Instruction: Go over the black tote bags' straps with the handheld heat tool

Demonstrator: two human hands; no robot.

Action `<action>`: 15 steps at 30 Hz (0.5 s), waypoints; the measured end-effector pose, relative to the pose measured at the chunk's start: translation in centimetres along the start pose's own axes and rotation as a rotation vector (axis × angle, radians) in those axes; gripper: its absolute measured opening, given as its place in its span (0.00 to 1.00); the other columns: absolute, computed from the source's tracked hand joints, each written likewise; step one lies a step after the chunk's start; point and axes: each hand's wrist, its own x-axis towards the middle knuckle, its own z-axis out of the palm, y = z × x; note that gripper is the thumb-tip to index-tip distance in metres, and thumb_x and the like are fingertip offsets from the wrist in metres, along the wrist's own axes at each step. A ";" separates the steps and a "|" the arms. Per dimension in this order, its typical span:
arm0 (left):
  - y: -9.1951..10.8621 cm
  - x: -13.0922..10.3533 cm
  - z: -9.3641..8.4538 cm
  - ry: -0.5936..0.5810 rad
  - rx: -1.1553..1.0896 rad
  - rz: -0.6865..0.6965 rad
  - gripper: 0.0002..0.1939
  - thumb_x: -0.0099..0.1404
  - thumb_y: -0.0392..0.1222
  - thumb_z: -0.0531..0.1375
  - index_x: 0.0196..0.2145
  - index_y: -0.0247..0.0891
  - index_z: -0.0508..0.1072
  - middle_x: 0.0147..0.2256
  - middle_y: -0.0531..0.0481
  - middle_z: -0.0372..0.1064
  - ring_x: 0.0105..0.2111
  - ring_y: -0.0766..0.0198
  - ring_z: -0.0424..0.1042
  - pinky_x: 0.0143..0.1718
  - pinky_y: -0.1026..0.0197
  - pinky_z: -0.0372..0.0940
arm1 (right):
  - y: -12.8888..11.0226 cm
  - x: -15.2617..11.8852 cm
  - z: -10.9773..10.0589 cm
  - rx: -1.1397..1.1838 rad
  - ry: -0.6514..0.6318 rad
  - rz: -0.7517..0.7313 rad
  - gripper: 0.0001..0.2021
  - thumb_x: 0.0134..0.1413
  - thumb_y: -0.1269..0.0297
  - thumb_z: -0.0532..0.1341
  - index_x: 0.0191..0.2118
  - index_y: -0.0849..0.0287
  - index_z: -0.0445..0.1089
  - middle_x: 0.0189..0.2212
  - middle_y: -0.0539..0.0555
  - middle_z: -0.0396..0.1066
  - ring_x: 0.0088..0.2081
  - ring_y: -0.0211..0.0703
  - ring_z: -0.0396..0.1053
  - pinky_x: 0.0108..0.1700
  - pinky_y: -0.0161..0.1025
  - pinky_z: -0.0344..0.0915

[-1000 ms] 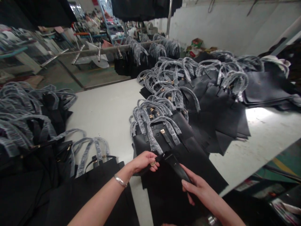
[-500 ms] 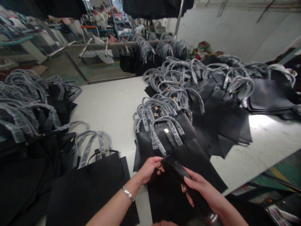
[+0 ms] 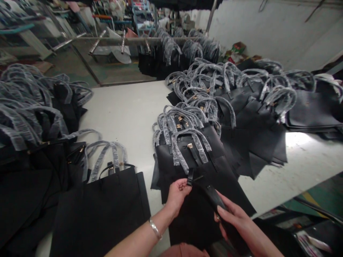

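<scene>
My left hand [image 3: 180, 189] is closed, its fingers pinching a short black strap [image 3: 190, 176] that stands up from them. To the right, my right hand [image 3: 232, 214] is wrapped round a long, dark leather-like piece [image 3: 213, 197]; whether it is part of a bag I cannot tell. Beneath both hands lies a black bag panel [image 3: 191, 225]. Just beyond them, a black tote bag [image 3: 171, 157] lies on a pile, with plastic-wrapped handles [image 3: 184, 135] and a gold clasp [image 3: 190, 145] on its strap.
More black bags [image 3: 102, 200] with wrapped handles lie at the left. Another heap of bags [image 3: 252, 125] spreads over the right of the white table [image 3: 125, 110]. Behind it stands a metal rail [image 3: 107, 38] hung with bags.
My left hand has come away from the end of the dark piece and now holds up a short strap. My right hand has shifted slightly right with the dark piece.
</scene>
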 end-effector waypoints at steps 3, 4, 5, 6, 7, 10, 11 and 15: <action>-0.3 0.3 0.0 -0.034 0.106 0.074 0.09 0.54 0.37 0.65 0.35 0.35 0.79 0.32 0.48 0.74 0.31 0.64 0.69 0.35 0.64 0.60 | 0.3 0.1 0.2 0.004 -0.020 0.038 0.36 0.56 0.50 0.64 0.66 0.52 0.53 0.27 0.48 0.70 0.17 0.33 0.67 0.18 0.30 0.58; -0.4 0.4 -0.1 -0.045 0.156 0.090 0.09 0.55 0.36 0.63 0.35 0.35 0.79 0.31 0.49 0.74 0.30 0.64 0.68 0.34 0.64 0.60 | 0.3 0.4 0.3 0.009 -0.020 0.044 0.36 0.55 0.50 0.64 0.66 0.52 0.53 0.27 0.48 0.70 0.17 0.34 0.66 0.18 0.30 0.58; -0.6 0.5 -0.2 -0.044 0.211 0.102 0.08 0.55 0.36 0.63 0.34 0.35 0.79 0.30 0.50 0.73 0.29 0.65 0.67 0.33 0.64 0.59 | 0.3 0.7 0.4 0.016 -0.016 0.043 0.37 0.55 0.49 0.64 0.66 0.53 0.53 0.26 0.48 0.70 0.16 0.34 0.66 0.17 0.30 0.58; -0.8 0.6 -0.3 -0.033 0.263 0.108 0.08 0.54 0.36 0.62 0.34 0.35 0.79 0.28 0.51 0.73 0.28 0.65 0.67 0.32 0.64 0.58 | 0.2 1.1 0.4 0.024 -0.004 0.031 0.38 0.54 0.49 0.64 0.67 0.53 0.53 0.26 0.48 0.70 0.16 0.34 0.66 0.17 0.30 0.58; -1.0 0.7 -0.3 -0.012 0.306 0.110 0.09 0.54 0.35 0.62 0.34 0.34 0.78 0.28 0.51 0.72 0.28 0.65 0.66 0.31 0.64 0.58 | 0.2 1.3 0.5 0.031 0.015 0.010 0.39 0.54 0.48 0.64 0.67 0.54 0.52 0.26 0.48 0.70 0.15 0.34 0.66 0.17 0.31 0.58; -1.5 0.7 -0.5 0.039 0.392 0.132 0.11 0.54 0.35 0.62 0.37 0.34 0.77 0.29 0.51 0.71 0.29 0.65 0.67 0.32 0.64 0.59 | 0.0 1.7 0.2 0.035 0.035 -0.026 0.38 0.54 0.48 0.64 0.67 0.54 0.51 0.26 0.48 0.70 0.16 0.35 0.66 0.17 0.31 0.58; -1.5 0.6 -0.5 0.032 0.430 0.146 0.11 0.55 0.35 0.61 0.37 0.34 0.77 0.29 0.51 0.71 0.29 0.65 0.67 0.32 0.64 0.59 | 0.0 1.7 0.1 0.032 0.021 -0.013 0.38 0.55 0.49 0.64 0.67 0.54 0.52 0.26 0.48 0.71 0.16 0.34 0.66 0.17 0.31 0.58; 0.0 1.4 -1.0 -0.161 0.725 0.167 0.05 0.57 0.33 0.60 0.31 0.35 0.76 0.24 0.54 0.68 0.25 0.67 0.65 0.28 0.65 0.56 | 0.3 2.2 -0.3 0.000 0.053 0.011 0.42 0.51 0.47 0.65 0.67 0.57 0.50 0.25 0.47 0.70 0.15 0.34 0.65 0.17 0.31 0.57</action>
